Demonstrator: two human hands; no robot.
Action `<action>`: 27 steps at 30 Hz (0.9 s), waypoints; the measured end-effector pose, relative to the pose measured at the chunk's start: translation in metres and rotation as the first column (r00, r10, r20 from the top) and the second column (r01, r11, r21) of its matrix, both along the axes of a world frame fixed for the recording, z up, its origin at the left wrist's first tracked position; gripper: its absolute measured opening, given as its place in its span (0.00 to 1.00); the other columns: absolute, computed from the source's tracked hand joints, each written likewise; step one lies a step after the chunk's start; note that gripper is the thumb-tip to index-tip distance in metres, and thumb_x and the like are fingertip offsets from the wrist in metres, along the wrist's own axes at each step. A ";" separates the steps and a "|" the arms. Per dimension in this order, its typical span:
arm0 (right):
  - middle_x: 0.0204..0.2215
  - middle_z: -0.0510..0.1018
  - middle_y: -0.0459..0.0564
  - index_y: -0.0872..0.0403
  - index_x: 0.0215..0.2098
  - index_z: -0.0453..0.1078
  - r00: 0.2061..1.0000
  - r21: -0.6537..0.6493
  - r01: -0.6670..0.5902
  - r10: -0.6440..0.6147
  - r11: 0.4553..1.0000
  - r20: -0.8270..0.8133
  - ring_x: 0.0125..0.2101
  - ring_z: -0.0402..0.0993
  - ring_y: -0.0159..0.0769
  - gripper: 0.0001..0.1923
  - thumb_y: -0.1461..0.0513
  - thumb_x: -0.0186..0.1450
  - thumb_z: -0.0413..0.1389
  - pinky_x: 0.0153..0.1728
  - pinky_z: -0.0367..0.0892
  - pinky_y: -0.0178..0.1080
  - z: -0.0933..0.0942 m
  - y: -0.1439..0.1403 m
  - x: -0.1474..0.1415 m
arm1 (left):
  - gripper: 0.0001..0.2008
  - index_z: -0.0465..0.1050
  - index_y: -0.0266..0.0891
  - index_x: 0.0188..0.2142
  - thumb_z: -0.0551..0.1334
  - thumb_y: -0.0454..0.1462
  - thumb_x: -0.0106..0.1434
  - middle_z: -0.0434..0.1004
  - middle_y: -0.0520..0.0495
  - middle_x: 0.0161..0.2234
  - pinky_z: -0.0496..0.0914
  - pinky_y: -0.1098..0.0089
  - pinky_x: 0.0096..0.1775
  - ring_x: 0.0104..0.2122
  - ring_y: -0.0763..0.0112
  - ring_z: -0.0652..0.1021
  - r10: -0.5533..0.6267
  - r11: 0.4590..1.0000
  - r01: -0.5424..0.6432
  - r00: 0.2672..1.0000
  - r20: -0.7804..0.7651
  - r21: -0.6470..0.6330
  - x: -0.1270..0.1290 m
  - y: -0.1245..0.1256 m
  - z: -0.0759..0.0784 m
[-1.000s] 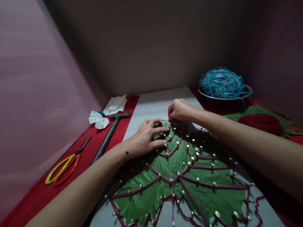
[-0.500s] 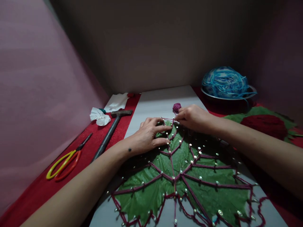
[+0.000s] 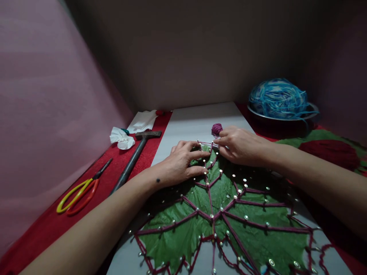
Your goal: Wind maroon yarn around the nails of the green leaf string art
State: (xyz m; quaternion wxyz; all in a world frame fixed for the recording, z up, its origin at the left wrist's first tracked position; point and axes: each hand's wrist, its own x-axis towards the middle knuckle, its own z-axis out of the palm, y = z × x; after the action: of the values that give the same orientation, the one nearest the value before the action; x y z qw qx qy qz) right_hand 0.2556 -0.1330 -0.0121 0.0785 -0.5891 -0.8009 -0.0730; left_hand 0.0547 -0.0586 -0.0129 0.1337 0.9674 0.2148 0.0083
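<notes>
Purple yarn [image 3: 217, 128], balled and strung, lay near centre of frame. My right grip [image 3: 240, 144] pinched its strand beside nail [image 3: 212, 143]; my left grip [image 3: 183, 162] lay spread over leaf [image 3: 220, 187] tip. Judged: yarn light, soft, limp, best held near nail; leaf fragile.

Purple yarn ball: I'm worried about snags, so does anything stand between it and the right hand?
Nothing visible does. The purple yarn ball shows close beside the right hand; the nearest nail stands on the ball's near side, not between them. Whether hand and ball touch is unclear.
</notes>
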 end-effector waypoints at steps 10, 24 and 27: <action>0.26 0.73 0.53 0.57 0.32 0.76 0.999 0.046 -0.015 0.016 0.999 -0.041 0.27 0.63 0.34 0.15 0.65 0.62 0.46 0.31 0.56 0.37 -0.005 -0.002 0.000 | 0.23 0.66 0.54 0.56 0.59 0.51 0.62 0.58 0.47 0.59 0.57 0.51 0.58 0.57 0.56 0.58 0.000 1.000 0.000 1.000 -0.004 0.018 -0.001 -0.001 -0.001; 0.21 0.71 0.51 0.55 0.27 0.75 0.991 0.132 -0.113 0.121 0.985 -0.057 0.26 0.64 0.34 0.16 0.66 0.62 0.46 0.30 0.58 0.37 -0.014 0.000 0.002 | 0.23 0.65 0.55 0.57 0.58 0.51 0.62 0.62 0.47 0.57 0.56 0.52 0.57 0.57 0.56 0.58 0.005 0.999 -0.005 1.000 -0.009 0.036 -0.001 -0.003 0.000; 0.20 0.70 0.50 0.54 0.25 0.74 0.985 0.128 -0.158 0.165 0.979 -0.041 0.25 0.64 0.33 0.16 0.67 0.61 0.46 0.31 0.58 0.38 -0.014 0.001 0.004 | 0.23 0.65 0.56 0.57 0.57 0.52 0.62 0.62 0.47 0.56 0.56 0.52 0.56 0.56 0.56 0.58 0.005 0.999 -0.004 1.000 -0.011 0.038 0.000 -0.003 -0.001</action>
State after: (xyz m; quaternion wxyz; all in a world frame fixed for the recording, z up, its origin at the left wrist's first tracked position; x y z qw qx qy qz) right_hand 0.2598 -0.1320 -0.0265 0.1415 -0.5178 -0.8376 -0.1010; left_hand 0.0547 -0.0613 -0.0138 0.1142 0.9693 0.2177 0.0073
